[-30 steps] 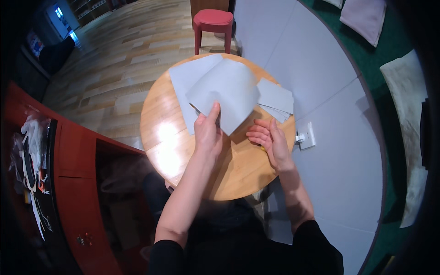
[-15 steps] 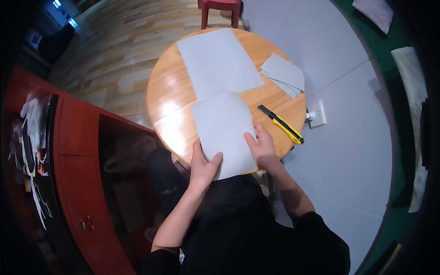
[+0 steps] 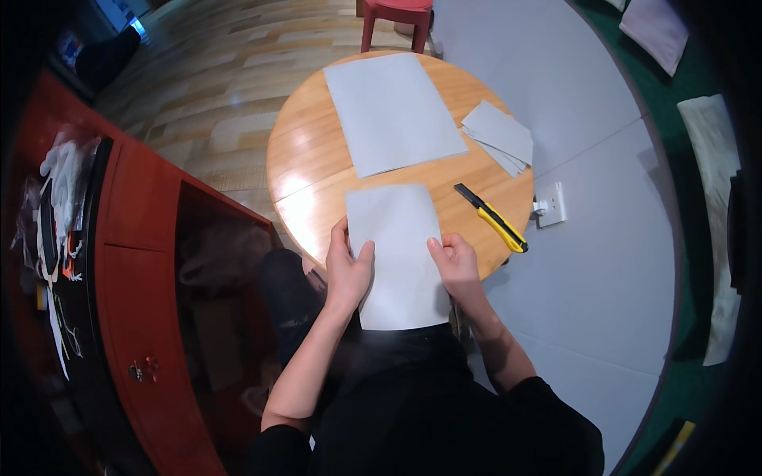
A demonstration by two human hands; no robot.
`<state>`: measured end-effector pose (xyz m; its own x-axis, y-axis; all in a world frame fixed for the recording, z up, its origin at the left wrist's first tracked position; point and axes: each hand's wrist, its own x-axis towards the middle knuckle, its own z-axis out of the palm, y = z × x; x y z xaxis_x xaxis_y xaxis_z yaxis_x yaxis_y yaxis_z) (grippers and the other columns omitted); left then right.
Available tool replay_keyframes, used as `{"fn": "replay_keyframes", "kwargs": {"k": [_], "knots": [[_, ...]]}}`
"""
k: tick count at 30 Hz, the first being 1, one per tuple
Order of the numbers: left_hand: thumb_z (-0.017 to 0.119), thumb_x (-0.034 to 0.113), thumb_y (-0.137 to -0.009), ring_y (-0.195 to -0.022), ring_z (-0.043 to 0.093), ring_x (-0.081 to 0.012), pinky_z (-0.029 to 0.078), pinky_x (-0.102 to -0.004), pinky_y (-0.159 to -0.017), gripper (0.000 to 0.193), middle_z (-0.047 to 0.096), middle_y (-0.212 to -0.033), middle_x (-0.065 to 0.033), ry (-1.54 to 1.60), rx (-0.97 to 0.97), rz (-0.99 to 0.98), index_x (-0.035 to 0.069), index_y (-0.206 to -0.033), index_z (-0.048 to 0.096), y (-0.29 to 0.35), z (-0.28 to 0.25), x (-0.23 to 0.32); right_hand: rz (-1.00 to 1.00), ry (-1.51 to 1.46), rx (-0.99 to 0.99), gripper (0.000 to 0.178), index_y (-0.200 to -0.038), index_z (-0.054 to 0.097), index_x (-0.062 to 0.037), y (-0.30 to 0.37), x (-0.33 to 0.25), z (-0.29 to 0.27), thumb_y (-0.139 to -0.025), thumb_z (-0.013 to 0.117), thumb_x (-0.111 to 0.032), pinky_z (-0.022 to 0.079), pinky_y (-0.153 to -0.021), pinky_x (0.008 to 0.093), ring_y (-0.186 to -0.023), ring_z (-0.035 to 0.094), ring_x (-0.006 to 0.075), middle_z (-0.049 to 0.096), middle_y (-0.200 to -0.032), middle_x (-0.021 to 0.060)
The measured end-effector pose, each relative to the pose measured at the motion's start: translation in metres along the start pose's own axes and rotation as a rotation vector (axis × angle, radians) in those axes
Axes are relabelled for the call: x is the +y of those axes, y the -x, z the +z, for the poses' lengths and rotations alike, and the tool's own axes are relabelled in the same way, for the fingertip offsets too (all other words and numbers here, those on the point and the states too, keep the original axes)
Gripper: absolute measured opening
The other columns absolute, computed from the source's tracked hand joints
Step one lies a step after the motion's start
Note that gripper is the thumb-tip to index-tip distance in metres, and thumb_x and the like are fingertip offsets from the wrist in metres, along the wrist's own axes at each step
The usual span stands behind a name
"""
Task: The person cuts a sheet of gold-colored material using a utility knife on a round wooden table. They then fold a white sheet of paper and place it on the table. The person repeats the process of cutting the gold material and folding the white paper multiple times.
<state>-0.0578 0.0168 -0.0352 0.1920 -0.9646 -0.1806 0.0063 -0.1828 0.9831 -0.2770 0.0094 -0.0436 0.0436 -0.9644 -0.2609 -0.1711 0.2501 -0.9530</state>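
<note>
A blank white sheet of paper (image 3: 398, 262) is held between my two hands over the near edge of the round wooden table. My left hand (image 3: 348, 266) grips its left edge, thumb on top and fingers beneath. On the right edge, my right hand (image 3: 455, 263) pinches it the same way. A larger white sheet (image 3: 397, 115) lies flat on the table just beyond. To the right rests a yellow and black utility knife (image 3: 494, 220), its dark end pointing up and left. Several smaller white paper pieces (image 3: 502, 136) lie in a loose stack at the right rim.
The round wooden table (image 3: 305, 170) stands beside a pale wall panel with a white socket (image 3: 550, 205) and plug. At the left is a red cabinet (image 3: 143, 301) with cluttered items on top. A red stool (image 3: 397, 17) stands past the far edge.
The held sheet has come nearer to me and turned straighter, leaving a gap to the larger sheet it overlapped. Both hands have kept hold of it.
</note>
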Motion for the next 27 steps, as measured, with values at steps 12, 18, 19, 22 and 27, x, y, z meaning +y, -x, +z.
{"fn": "replay_keyframes", "kwargs": {"k": [12, 18, 19, 22, 27], "knots": [[0.058, -0.004, -0.099, -0.114, 0.063, -0.0184, 0.049, -0.0303, -0.100, 0.049, 0.066, -0.125, -0.0158, -0.102, 0.125, 0.060, -0.005, -0.144, 0.040, 0.010, 0.010, -0.002, -0.045, 0.168, -0.127, 0.042, -0.136, 0.053, 0.0045, 0.033, -0.020, -0.002, -0.097, 0.064, -0.008, 0.049, -0.100, 0.0355, -0.116, 0.062, 0.0215, 0.066, -0.126, 0.0141], [0.058, 0.002, -0.102, -0.107, 0.063, -0.0176, 0.050, -0.0310, -0.093, 0.030, 0.064, -0.118, -0.0141, -0.069, 0.074, 0.281, -0.003, -0.130, 0.048, -0.001, 0.004, 0.056, -0.265, 0.192, 0.027, 0.032, -0.124, 0.055, 0.0039, 0.022, -0.044, 0.005, -0.097, 0.067, -0.007, 0.052, -0.084, 0.0334, -0.097, 0.066, 0.0186, 0.070, -0.108, 0.0115], [0.058, 0.003, -0.104, -0.101, 0.061, -0.0143, 0.049, -0.0278, -0.088, 0.026, 0.063, -0.113, -0.0105, 0.027, 0.054, 0.395, -0.003, -0.128, 0.049, 0.000, 0.002, 0.067, -0.273, 0.116, 0.032, 0.030, -0.123, 0.055, 0.0038, 0.021, -0.052, 0.005, -0.097, 0.067, -0.006, 0.052, -0.082, 0.0311, -0.094, 0.066, 0.0166, 0.070, -0.107, 0.0105], [0.061, -0.002, -0.102, -0.092, 0.061, -0.0118, 0.050, -0.0263, -0.084, 0.023, 0.063, -0.109, -0.0083, 0.082, 0.001, 0.651, -0.001, -0.121, 0.049, 0.001, -0.006, 0.081, -0.528, -0.058, 0.080, 0.033, -0.129, 0.055, 0.0035, 0.008, -0.069, -0.001, -0.098, 0.067, 0.000, 0.051, -0.084, 0.0246, -0.093, 0.065, 0.0119, 0.070, -0.106, 0.0068], [0.063, -0.001, -0.101, -0.087, 0.063, -0.0124, 0.052, -0.0263, -0.078, 0.024, 0.064, -0.100, -0.0075, 0.068, 0.082, 0.766, -0.001, -0.120, 0.048, 0.000, 0.007, 0.064, -0.718, -0.029, 0.115, 0.038, -0.135, 0.054, 0.0036, -0.011, -0.048, -0.001, -0.099, 0.067, -0.002, 0.052, -0.090, 0.0275, -0.100, 0.066, 0.0154, 0.070, -0.110, 0.0087]]}}
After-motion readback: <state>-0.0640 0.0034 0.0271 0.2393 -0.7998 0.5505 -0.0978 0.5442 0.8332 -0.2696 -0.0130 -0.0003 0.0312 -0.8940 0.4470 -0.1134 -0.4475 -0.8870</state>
